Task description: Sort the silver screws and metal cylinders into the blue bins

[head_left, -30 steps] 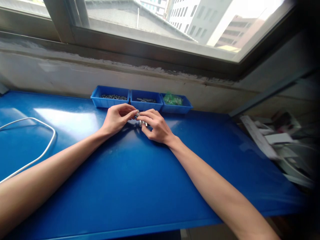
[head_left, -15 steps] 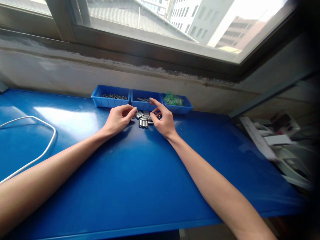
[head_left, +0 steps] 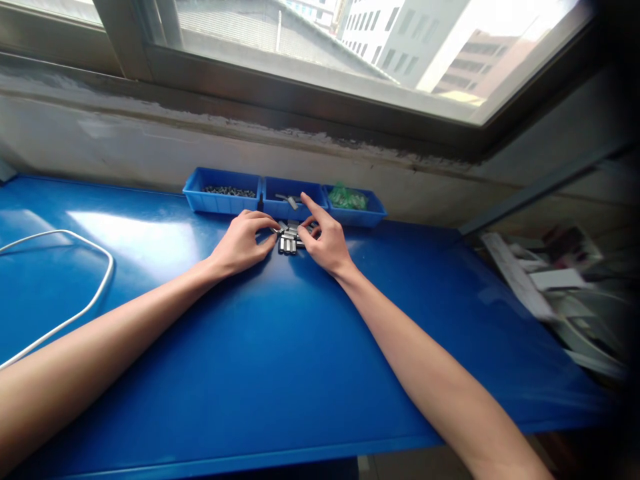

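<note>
A small heap of short grey metal pieces (head_left: 289, 239) lies on the blue table (head_left: 280, 360) just in front of three blue bins. My left hand (head_left: 243, 243) rests at the heap's left side, fingers curled, thumb and fingertips pinched at a piece on its edge. My right hand (head_left: 324, 239) sits at the heap's right side, index finger raised, thumb and other fingers closing on pieces there. What each pinch holds is too small to name.
Three blue bins stand in a row by the wall: the left bin (head_left: 221, 192) with dark small parts, the middle bin (head_left: 291, 197) with grey pieces, the right bin (head_left: 356, 208) with green parts. A white cable (head_left: 75, 313) loops at the left. Clutter (head_left: 560, 287) lies at the right.
My right hand moved off the heap to its right side, uncovering the pieces, then its fingers closed in on them. My left hand slid slightly right onto the heap's edge.
</note>
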A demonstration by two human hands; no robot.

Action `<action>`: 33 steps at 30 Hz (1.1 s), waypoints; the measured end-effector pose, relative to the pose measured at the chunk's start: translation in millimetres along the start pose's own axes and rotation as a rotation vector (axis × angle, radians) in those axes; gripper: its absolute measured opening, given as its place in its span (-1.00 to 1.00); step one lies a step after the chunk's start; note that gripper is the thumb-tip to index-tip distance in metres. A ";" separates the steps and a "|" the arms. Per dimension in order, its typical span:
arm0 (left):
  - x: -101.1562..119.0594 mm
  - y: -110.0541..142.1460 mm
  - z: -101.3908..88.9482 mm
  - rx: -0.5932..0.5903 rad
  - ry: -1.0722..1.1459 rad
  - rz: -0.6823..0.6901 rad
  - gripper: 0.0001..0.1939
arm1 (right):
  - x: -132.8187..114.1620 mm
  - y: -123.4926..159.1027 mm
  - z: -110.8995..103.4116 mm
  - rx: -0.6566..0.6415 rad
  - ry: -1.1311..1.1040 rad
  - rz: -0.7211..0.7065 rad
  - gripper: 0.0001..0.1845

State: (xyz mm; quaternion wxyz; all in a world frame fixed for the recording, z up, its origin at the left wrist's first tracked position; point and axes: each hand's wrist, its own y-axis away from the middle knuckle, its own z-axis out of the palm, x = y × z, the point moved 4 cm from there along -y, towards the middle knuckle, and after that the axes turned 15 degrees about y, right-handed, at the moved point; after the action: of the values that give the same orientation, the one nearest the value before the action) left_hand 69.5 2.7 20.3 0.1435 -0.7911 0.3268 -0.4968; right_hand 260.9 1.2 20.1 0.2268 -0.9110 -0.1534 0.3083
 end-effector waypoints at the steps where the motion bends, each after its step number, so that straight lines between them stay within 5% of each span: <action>1: -0.6 0.3 0.6 -0.008 -0.005 0.005 -0.78 | -0.1 0.0 0.6 0.001 0.012 -0.008 -0.31; 14: -2.3 4.1 3.8 -0.077 -0.110 0.000 -0.71 | -1.0 2.2 1.1 0.043 0.069 -0.071 -0.51; 23: -4.8 5.6 15.9 -0.209 -0.239 0.089 -0.65 | -13.2 6.3 -1.0 0.129 0.191 -0.248 -0.75; 33: -3.3 5.3 5.4 -0.069 -0.099 0.036 -0.76 | -12.3 6.3 -0.1 0.088 0.149 -0.249 -0.80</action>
State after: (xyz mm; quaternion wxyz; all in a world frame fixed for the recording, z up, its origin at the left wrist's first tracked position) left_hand 71.3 0.4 12.6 0.1409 -0.8131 0.3505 -0.4429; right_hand 252.5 -9.3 23.0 0.3138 -0.8945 -0.2344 0.2155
